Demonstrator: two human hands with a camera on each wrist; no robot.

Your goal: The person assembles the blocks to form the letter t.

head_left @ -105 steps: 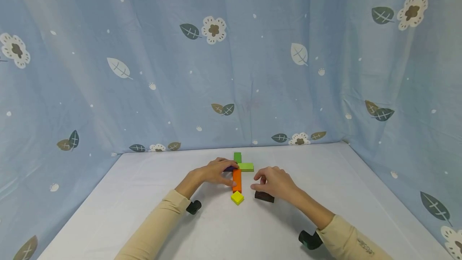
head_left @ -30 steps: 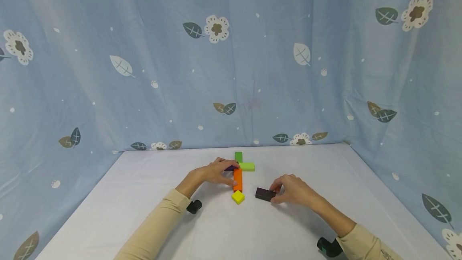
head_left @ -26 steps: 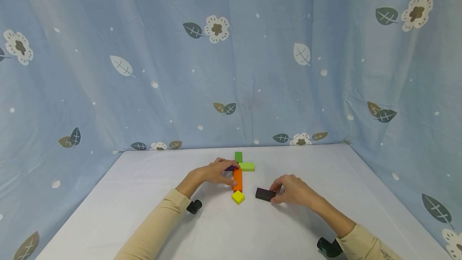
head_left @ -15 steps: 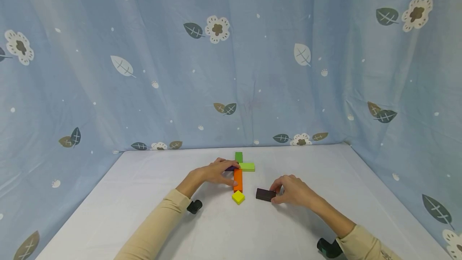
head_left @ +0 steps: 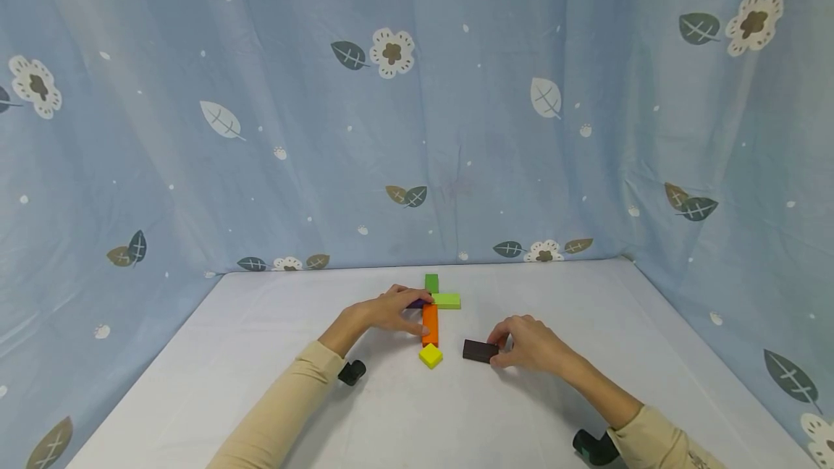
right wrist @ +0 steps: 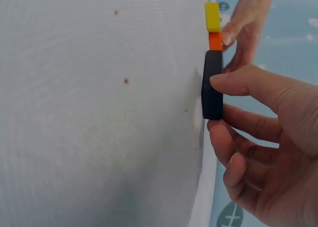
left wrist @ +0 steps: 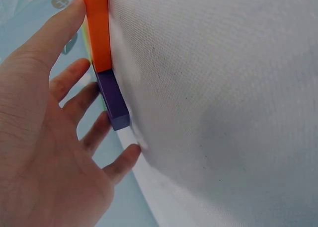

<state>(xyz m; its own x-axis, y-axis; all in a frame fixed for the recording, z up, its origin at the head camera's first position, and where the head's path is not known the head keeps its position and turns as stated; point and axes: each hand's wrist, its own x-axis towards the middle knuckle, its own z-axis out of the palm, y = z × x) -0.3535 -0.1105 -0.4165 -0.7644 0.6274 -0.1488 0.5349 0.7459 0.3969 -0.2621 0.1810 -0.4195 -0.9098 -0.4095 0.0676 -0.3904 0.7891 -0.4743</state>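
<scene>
Several flat blocks lie in a cross on the white table [head_left: 274, 382]: a dark green block [head_left: 431, 283], a light green block [head_left: 446, 300], a purple block [head_left: 415, 303] [left wrist: 113, 100], an orange block [head_left: 429, 324] [left wrist: 97, 28] [right wrist: 214, 40] and a yellow square [head_left: 430, 355] [right wrist: 212, 16]. My left hand [head_left: 407, 313] [left wrist: 74, 38] rests on them, fingers along the purple block and thumb against the orange one. To the right, my right hand [head_left: 500, 351] [right wrist: 226, 105] pinches the right end of a dark brown block [head_left: 480, 351] [right wrist: 212, 85], which lies flat on the table apart from the cross.
A blue flowered curtain [head_left: 456, 129] closes the table in at the back and on both sides. Black wrist mounts [head_left: 352, 372] [head_left: 589, 447] sit under my sleeves. White tabletop stretches to the left, right and front of the blocks.
Since 3.5 s ago my right hand has shifted right, off the top of the dark brown block, and now pinches its right end. Over the last second nothing has visibly moved. My left hand stays put.
</scene>
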